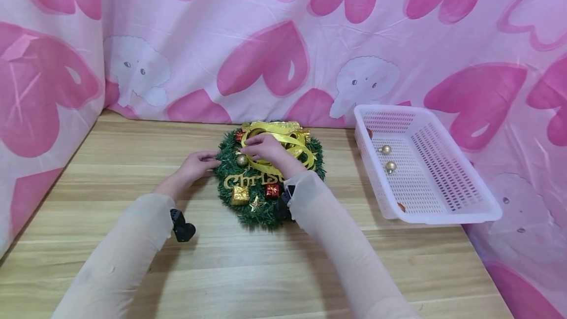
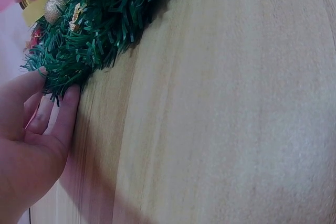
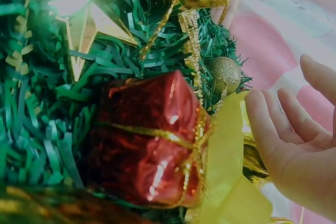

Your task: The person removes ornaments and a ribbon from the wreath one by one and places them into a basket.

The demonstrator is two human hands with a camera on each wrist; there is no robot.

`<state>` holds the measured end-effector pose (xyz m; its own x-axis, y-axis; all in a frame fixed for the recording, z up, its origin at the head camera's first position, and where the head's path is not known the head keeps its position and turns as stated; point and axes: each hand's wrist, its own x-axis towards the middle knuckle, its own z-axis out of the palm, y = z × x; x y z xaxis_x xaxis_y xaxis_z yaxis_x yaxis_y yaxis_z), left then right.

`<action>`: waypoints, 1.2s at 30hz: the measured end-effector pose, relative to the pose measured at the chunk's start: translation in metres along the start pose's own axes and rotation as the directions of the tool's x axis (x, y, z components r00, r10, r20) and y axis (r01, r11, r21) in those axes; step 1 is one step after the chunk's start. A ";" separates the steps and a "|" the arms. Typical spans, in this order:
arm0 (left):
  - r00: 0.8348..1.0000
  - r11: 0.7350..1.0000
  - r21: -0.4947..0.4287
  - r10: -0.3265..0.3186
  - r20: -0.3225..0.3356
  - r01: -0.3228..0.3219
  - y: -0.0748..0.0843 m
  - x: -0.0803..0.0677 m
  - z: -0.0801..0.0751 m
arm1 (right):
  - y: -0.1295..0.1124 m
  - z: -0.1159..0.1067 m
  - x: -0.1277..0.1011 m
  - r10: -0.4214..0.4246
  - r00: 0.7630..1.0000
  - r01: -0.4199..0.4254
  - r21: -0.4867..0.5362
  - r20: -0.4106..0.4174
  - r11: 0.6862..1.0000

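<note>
A green tinsel wreath (image 1: 270, 186) lies on the wooden table, trimmed with a gold ball (image 1: 241, 160), a red gift box (image 1: 272, 190), a gold gift box (image 1: 239, 194), a gold star (image 1: 255, 204) and gold lettering. A yellow ribbon (image 1: 288, 144) is looped over its top. My left hand (image 1: 208, 161) touches the wreath's left edge with straight fingers (image 2: 65, 111) against the tinsel (image 2: 100, 24). My right hand (image 1: 254, 151) rests on the ribbon near the gold ball, its fingers (image 3: 268, 124) extended beside the ribbon (image 3: 226, 150) and the red box (image 3: 147, 140).
A white perforated basket (image 1: 443, 210) stands at the right with two gold balls (image 1: 388, 157) inside. Pink heart-print cloth (image 1: 283, 38) walls the table at the back and both sides. Bare wooden tabletop (image 1: 248, 270) lies in front of the wreath.
</note>
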<state>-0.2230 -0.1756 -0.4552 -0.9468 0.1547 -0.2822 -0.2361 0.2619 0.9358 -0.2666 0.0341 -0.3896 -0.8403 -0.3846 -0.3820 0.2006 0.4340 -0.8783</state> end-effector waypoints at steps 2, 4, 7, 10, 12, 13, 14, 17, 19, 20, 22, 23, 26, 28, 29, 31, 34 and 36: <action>1.000 1.000 -0.010 0.000 0.002 0.000 0.000 0.000 0.000 | 0.001 0.000 0.002 0.012 1.000 -0.012 0.000 -0.003 1.000; 1.000 1.000 -0.014 -0.002 0.003 0.002 0.000 0.000 0.000 | 0.001 0.000 0.003 0.017 1.000 -0.016 0.011 -0.004 1.000; 1.000 1.000 -0.011 -0.007 -0.001 0.007 0.000 0.000 0.000 | 0.001 0.001 0.005 0.017 1.000 -0.017 0.012 -0.001 1.000; 1.000 1.000 -0.010 -0.013 -0.007 0.013 0.001 0.000 0.000 | 0.001 0.002 0.006 0.025 1.000 -0.025 0.003 0.003 1.000; 1.000 1.000 -0.012 -0.014 -0.007 0.014 0.000 0.000 0.000 | 0.002 0.003 0.006 0.039 0.999 -0.039 -0.019 0.008 0.999; 1.000 1.000 -0.013 -0.014 -0.006 0.014 0.000 0.000 0.000 | 0.003 0.003 0.006 0.049 0.999 -0.048 -0.029 0.009 0.998; 1.000 1.000 -0.015 -0.015 -0.004 0.015 0.000 0.000 0.000 | 0.004 0.003 0.007 0.055 0.998 -0.055 -0.042 0.011 0.998; 1.000 1.000 -0.011 -0.013 0.000 0.013 -0.001 0.001 0.000 | 0.008 0.004 0.008 0.058 0.998 -0.056 -0.088 0.024 0.995; 1.000 1.000 -0.005 -0.015 -0.001 0.015 -0.002 0.001 0.000 | 0.010 0.005 0.009 0.042 0.998 -0.038 -0.117 0.036 0.992; 1.000 1.000 -0.003 -0.015 -0.002 0.015 -0.002 0.001 0.000 | 0.011 0.006 0.009 0.028 0.999 -0.022 -0.134 0.043 0.991; 1.000 1.000 0.001 -0.016 -0.004 0.016 -0.002 0.001 0.000 | 0.012 0.007 0.009 0.005 0.999 0.004 -0.163 0.053 0.987; 1.000 1.000 0.001 -0.018 -0.003 0.018 -0.002 0.001 0.000 | 0.012 0.008 0.009 -0.005 0.998 0.015 -0.177 0.056 0.984; 1.000 1.000 -0.007 -0.021 -0.006 0.020 -0.002 0.002 0.001 | 0.011 0.010 0.008 -0.019 0.998 0.033 -0.234 0.059 0.972; 1.000 1.000 -0.009 -0.024 -0.010 0.024 -0.002 0.002 0.001 | 0.010 0.011 0.008 -0.021 0.998 0.038 -0.279 0.062 0.959; 1.000 1.000 -0.004 -0.026 -0.012 0.026 -0.002 0.003 0.000 | 0.009 0.012 0.008 -0.022 0.998 0.040 -0.304 0.065 0.952; 0.999 1.000 0.005 -0.026 -0.019 0.026 -0.002 0.004 0.000 | 0.007 0.013 0.008 -0.026 0.997 0.050 -0.351 0.073 0.935; 0.999 1.000 0.015 -0.027 -0.023 0.027 -0.002 0.004 -0.001 | 0.006 0.014 0.009 -0.037 0.996 0.067 -0.399 0.082 0.914; 0.999 1.000 0.014 -0.026 -0.023 0.026 -0.002 0.004 -0.001 | 0.005 0.016 0.009 -0.043 0.996 0.074 -0.427 0.082 0.901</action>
<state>-0.2268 -0.1765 -0.4582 -0.9452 0.1255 -0.3013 -0.2577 0.2796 0.9249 -0.2655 0.0202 -0.4023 -0.8039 -0.4686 -0.3664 -0.0964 0.7105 -0.6971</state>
